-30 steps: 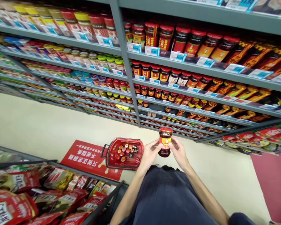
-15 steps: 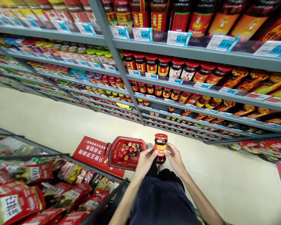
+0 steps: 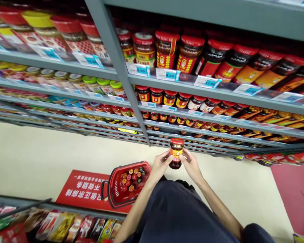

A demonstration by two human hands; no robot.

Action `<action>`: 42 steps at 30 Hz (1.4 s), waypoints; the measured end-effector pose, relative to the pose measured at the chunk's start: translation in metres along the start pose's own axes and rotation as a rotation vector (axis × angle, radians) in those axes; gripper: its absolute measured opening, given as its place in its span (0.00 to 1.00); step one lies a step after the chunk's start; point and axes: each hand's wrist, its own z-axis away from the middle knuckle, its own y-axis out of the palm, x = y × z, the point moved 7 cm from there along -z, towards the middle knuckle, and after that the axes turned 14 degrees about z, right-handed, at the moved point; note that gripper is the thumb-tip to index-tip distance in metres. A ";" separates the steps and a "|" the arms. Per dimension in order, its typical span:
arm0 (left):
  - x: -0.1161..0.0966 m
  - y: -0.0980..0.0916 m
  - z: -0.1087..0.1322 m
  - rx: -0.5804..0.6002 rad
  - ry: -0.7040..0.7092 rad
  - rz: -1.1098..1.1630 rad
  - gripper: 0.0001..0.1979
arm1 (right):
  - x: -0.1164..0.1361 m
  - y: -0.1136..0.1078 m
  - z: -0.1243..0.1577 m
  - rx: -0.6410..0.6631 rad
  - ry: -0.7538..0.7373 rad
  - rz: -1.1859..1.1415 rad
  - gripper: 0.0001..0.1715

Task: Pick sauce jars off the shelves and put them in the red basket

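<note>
Left hand (image 3: 162, 165) and right hand (image 3: 191, 165) grip a red-lidded sauce jar (image 3: 176, 153), open floor (image 3: 243, 192) beside

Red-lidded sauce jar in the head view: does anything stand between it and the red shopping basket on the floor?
Only the left hand, which grips the red-lidded sauce jar with the right hand, lies on that side. Past it, nothing visible stands before the red shopping basket.

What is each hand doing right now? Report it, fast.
Left hand: holding the red-lidded sauce jar, fingers closed on its side.
Right hand: holding the same jar, fingers closed on its other side.
</note>
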 end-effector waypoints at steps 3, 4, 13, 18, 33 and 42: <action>-0.012 0.011 -0.015 0.077 -0.032 -0.013 0.30 | 0.011 -0.007 -0.003 -0.095 -0.014 -0.022 0.33; -0.013 0.015 -0.017 0.103 -0.037 -0.017 0.30 | 0.013 -0.011 -0.002 -0.126 -0.018 -0.026 0.33; -0.014 0.048 -0.016 0.208 -0.044 -0.028 0.28 | 0.017 -0.037 0.020 -0.311 -0.069 -0.080 0.33; -0.007 0.066 -0.010 0.212 -0.080 -0.082 0.31 | 0.018 -0.054 0.036 -0.383 -0.110 -0.103 0.29; 0.110 0.142 0.099 0.006 -0.171 -0.325 0.29 | -0.046 -0.154 0.179 -0.375 -0.109 -0.280 0.28; 0.215 0.211 0.192 -0.009 -0.308 -0.303 0.34 | -0.091 -0.242 0.294 -0.407 -0.034 -0.248 0.26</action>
